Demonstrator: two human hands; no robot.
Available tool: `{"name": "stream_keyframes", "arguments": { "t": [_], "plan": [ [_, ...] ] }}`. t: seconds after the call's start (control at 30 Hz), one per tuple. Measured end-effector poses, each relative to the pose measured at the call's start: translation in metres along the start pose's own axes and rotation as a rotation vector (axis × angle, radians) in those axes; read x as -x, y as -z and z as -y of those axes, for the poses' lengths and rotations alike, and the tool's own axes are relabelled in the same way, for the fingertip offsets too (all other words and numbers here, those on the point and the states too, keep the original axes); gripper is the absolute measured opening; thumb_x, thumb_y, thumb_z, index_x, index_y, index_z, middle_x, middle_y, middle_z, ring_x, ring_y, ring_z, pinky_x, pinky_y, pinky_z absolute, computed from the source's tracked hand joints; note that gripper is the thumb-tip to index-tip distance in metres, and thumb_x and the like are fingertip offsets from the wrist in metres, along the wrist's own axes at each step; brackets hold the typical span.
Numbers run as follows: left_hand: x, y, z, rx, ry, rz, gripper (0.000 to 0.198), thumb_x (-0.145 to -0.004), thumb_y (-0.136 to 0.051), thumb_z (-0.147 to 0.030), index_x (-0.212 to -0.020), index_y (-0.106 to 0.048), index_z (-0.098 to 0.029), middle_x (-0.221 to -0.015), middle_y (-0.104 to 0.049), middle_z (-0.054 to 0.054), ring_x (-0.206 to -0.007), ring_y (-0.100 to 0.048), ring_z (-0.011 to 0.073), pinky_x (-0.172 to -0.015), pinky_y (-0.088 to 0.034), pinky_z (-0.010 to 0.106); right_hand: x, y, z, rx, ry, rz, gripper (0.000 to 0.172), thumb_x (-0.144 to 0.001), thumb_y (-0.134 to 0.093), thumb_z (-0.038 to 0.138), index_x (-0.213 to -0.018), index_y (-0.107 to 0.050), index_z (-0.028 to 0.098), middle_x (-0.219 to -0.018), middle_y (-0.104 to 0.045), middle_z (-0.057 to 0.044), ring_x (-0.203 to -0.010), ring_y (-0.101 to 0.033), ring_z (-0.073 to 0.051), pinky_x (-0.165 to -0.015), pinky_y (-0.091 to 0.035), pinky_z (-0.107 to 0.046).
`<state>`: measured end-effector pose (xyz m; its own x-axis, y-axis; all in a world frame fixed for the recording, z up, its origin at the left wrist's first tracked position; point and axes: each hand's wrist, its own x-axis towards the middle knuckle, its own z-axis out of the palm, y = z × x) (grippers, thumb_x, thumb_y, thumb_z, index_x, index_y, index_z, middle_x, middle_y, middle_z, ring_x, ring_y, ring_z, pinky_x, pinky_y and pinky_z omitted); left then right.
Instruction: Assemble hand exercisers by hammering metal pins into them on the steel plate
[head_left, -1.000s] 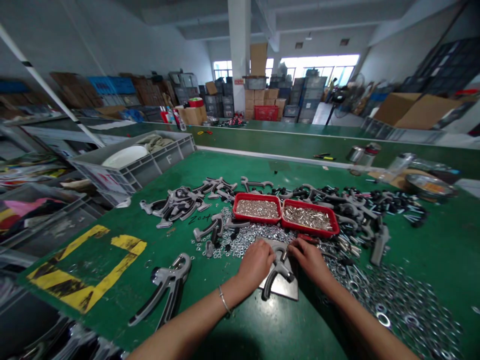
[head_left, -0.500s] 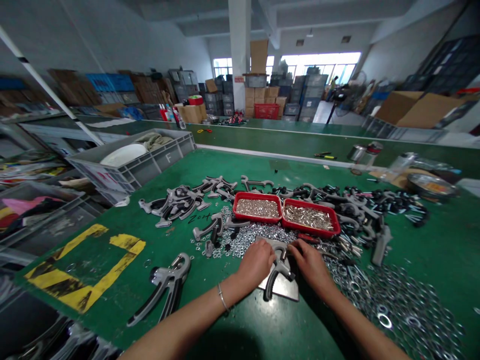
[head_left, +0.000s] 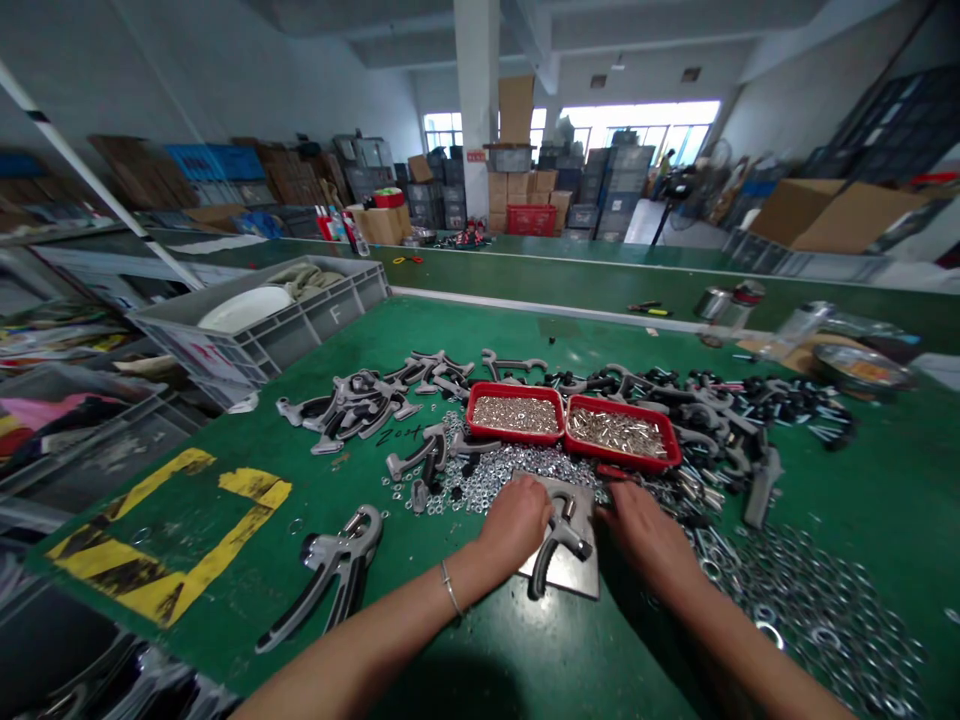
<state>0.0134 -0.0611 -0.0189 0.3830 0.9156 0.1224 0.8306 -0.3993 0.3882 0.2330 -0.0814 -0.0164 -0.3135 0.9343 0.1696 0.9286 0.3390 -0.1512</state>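
My left hand (head_left: 514, 522) is closed on the top of a grey metal handle part (head_left: 556, 541) that lies on a small steel plate (head_left: 574, 577) on the green table (head_left: 450, 340). My right hand (head_left: 646, 533) rests just right of the part, fingers curled over the washers at the plate's edge; what it holds, if anything, is hidden. Two red trays (head_left: 516, 414) (head_left: 619, 433) of small silver screws stand just behind the hands. A heap of nuts (head_left: 487, 473) lies in front of the trays.
An assembled grey handle pair (head_left: 330, 574) lies to the left near yellow-black floor tape (head_left: 172, 540). More handle parts (head_left: 360, 400) are piled behind; washers (head_left: 802, 610) spread to the right. A grey crate (head_left: 300, 325) stands at the table's left edge.
My right hand has drawn away from the handle part to the right. My left hand stays on the part.
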Motion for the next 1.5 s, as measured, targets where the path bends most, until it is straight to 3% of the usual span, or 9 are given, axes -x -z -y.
{"name": "stream_keyframes", "arguments": {
  "t": [0.17, 0.27, 0.37, 0.5, 0.7, 0.9, 1.2, 1.33, 1.5],
  "plan": [
    [-0.014, 0.005, -0.001, -0.232, -0.393, 0.078, 0.02, -0.094, -0.047, -0.014, -0.091, -0.066, -0.011, -0.089, -0.065, 0.012, -0.087, -0.06, 0.0259, -0.083, -0.044, 0.039, 0.061, 0.01, -0.029, 0.264, -0.142, 0.193, 0.019, -0.088, -0.055, 0.037, -0.082, -0.059, 0.019, -0.079, -0.065, -0.014, -0.078, -0.06, -0.033, -0.068, -0.046, -0.042],
    [-0.011, 0.008, -0.002, -0.245, -0.485, 0.12, 0.022, -0.095, -0.045, -0.013, -0.092, -0.067, -0.011, -0.09, -0.065, 0.011, -0.089, -0.059, 0.0248, -0.085, -0.043, 0.039, 0.075, 0.007, -0.038, 0.131, -0.198, 0.159, 0.022, -0.09, -0.049, 0.039, -0.077, -0.053, 0.022, -0.079, -0.065, -0.014, -0.077, -0.061, -0.031, -0.069, -0.046, -0.042],
    [0.011, 0.005, -0.009, -0.233, -0.414, 0.07, 0.024, -0.095, -0.052, -0.028, -0.107, -0.065, -0.012, -0.106, -0.064, 0.014, -0.102, -0.056, 0.0288, -0.096, -0.038, 0.045, 0.069, 0.012, -0.032, -0.218, -0.246, 0.069, 0.023, -0.091, -0.041, 0.043, -0.09, -0.052, 0.022, -0.082, -0.066, -0.011, -0.073, -0.062, -0.027, -0.066, -0.048, -0.037],
    [0.04, -0.001, -0.019, -0.187, -0.207, 0.018, 0.053, -0.088, -0.061, -0.041, -0.132, -0.051, -0.014, -0.13, -0.055, 0.016, -0.116, -0.049, 0.0337, -0.103, -0.035, 0.052, 0.045, 0.028, -0.009, -0.526, -0.262, 0.129, 0.03, -0.094, -0.034, 0.047, -0.104, -0.05, 0.024, -0.081, -0.068, -0.006, -0.069, -0.065, -0.024, -0.065, -0.047, -0.033],
    [0.044, -0.008, -0.02, -0.004, -0.038, -0.007, 0.052, -0.084, -0.061, -0.025, -0.134, -0.048, -0.016, -0.134, -0.05, 0.015, -0.122, -0.047, 0.0318, -0.106, -0.038, 0.047, 0.018, 0.042, 0.009, -0.362, -0.249, 0.336, 0.025, -0.096, -0.033, 0.042, -0.091, -0.05, 0.025, -0.08, -0.07, -0.01, -0.069, -0.066, -0.026, -0.062, -0.043, -0.033],
    [0.046, -0.019, -0.019, 0.109, 0.103, -0.08, 0.09, -0.082, -0.061, -0.026, -0.152, -0.007, -0.007, -0.144, -0.039, 0.023, -0.131, -0.039, 0.0354, -0.111, -0.031, 0.052, 0.027, 0.039, 0.021, -0.4, -0.194, 0.321, 0.029, -0.096, -0.034, 0.048, -0.095, -0.053, 0.025, -0.084, -0.071, -0.009, -0.071, -0.066, -0.025, -0.063, -0.043, -0.032],
    [0.044, -0.022, -0.015, 0.08, 0.085, -0.084, 0.096, -0.081, -0.063, -0.032, -0.153, -0.004, -0.01, -0.14, -0.044, 0.022, -0.124, -0.044, 0.0365, -0.109, -0.03, 0.055, 0.064, 0.032, -0.004, -0.746, -0.487, 0.279, 0.047, -0.09, -0.034, 0.062, -0.083, -0.06, 0.024, -0.068, -0.064, -0.003, -0.063, -0.06, -0.022, -0.054, -0.044, -0.03],
    [0.044, -0.022, -0.016, 0.101, 0.1, -0.101, 0.098, -0.081, -0.063, -0.029, -0.153, 0.0, -0.009, -0.136, -0.048, 0.022, -0.122, -0.046, 0.0346, -0.109, -0.032, 0.052, 0.056, 0.041, 0.015, -0.634, -0.336, 0.198, 0.04, -0.095, -0.032, 0.055, -0.093, -0.059, 0.025, -0.076, -0.068, -0.004, -0.067, -0.062, -0.022, -0.061, -0.045, -0.03],
    [0.045, -0.026, -0.016, 0.091, 0.103, -0.116, 0.1, -0.08, -0.062, -0.029, -0.153, 0.003, -0.007, -0.136, -0.047, 0.023, -0.122, -0.047, 0.0342, -0.11, -0.03, 0.053, 0.021, 0.047, 0.029, -0.336, -0.193, 0.319, 0.028, -0.094, -0.04, 0.044, -0.086, -0.057, 0.025, -0.076, -0.07, -0.008, -0.065, -0.065, -0.026, -0.06, -0.041, -0.032]
  ]
}}
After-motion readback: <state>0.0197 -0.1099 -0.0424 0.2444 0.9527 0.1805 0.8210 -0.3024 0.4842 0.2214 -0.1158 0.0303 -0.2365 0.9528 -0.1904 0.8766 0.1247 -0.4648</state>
